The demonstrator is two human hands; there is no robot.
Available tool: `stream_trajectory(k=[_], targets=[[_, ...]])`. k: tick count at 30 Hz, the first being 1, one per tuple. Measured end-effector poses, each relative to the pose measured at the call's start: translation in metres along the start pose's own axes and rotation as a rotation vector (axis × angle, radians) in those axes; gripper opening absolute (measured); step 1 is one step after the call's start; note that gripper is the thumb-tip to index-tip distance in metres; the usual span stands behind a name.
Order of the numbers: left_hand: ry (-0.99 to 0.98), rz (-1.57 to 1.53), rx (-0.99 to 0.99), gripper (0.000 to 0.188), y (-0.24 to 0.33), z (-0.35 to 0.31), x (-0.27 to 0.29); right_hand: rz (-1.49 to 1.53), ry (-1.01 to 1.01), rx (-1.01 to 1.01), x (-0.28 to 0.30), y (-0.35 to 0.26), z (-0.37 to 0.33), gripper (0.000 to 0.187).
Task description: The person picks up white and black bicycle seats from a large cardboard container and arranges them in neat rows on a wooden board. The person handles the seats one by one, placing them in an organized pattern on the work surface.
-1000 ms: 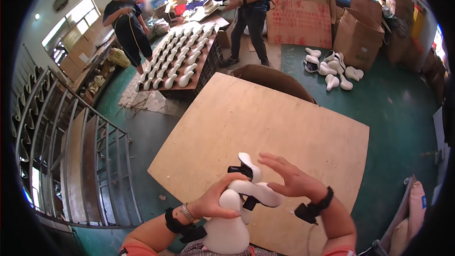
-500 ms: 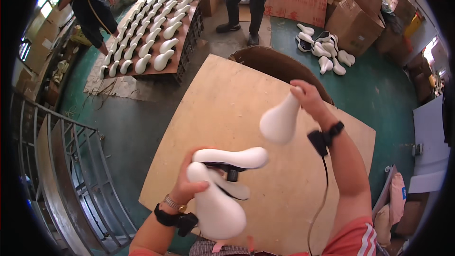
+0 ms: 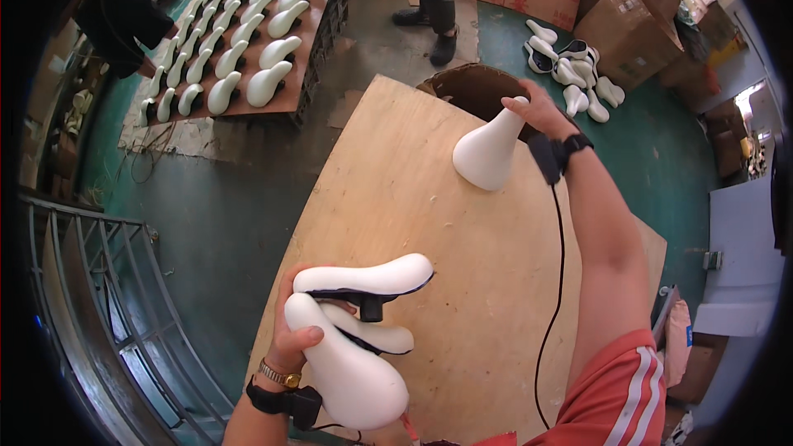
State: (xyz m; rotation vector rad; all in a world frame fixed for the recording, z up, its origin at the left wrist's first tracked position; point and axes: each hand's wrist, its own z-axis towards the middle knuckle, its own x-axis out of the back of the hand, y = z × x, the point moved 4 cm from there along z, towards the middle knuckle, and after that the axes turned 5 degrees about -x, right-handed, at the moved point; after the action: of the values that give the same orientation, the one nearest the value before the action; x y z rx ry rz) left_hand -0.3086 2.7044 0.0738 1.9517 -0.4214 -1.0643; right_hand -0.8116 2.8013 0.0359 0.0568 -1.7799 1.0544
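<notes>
My left hand (image 3: 294, 322) is closed around the narrow noses of several white bicycle saddles, bunched over the near left of the plywood board (image 3: 446, 281). The front saddle (image 3: 351, 376) shows its smooth white top. Above it another saddle (image 3: 368, 275) lies on its side, showing a black underside with a short black stub. Between them a further saddle (image 3: 376, 337) is partly covered. At the far right of the board my right hand (image 3: 537, 111) pinches the nose of a single white saddle (image 3: 487, 153), its broad end down on or just over the wood.
A large brown container (image 3: 471, 87) stands beyond the board. White saddles (image 3: 574, 74) are heaped on the green floor near a cardboard box (image 3: 632, 37). Rows of saddles fill a brown-topped table (image 3: 310, 33). Two people stand beyond, and a metal rack (image 3: 124, 297) is at left.
My right hand has carried its saddle farther away from me, toward the board's far edge. The left hand with its saddles has shifted left and slightly nearer. The head view has shifted too.
</notes>
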Motion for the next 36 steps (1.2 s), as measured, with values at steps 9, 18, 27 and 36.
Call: stream_trajectory(k=[9, 18, 27, 36], targets=[[-0.176, 0.018, -0.053, 0.098, 0.022, 0.062, -0.026, 0.430, -1.157, 0.520, -0.101, -0.223, -0.162, 0.075], [0.144, 0.028, -0.237, 0.104, 0.044, 0.070, 0.014, 0.431, -0.628, 0.243, -0.111, -0.211, -0.062, 0.066], [0.219, -0.037, -0.131, 0.097, 0.024, 0.050, 0.050, -0.339, 0.237, -0.203, -0.134, -0.140, 0.020, 0.078], [0.218, -0.032, -0.130, 0.086, 0.028, 0.050, 0.042, -0.276, 0.074, -0.310, -0.116, -0.134, 0.022, 0.086]])
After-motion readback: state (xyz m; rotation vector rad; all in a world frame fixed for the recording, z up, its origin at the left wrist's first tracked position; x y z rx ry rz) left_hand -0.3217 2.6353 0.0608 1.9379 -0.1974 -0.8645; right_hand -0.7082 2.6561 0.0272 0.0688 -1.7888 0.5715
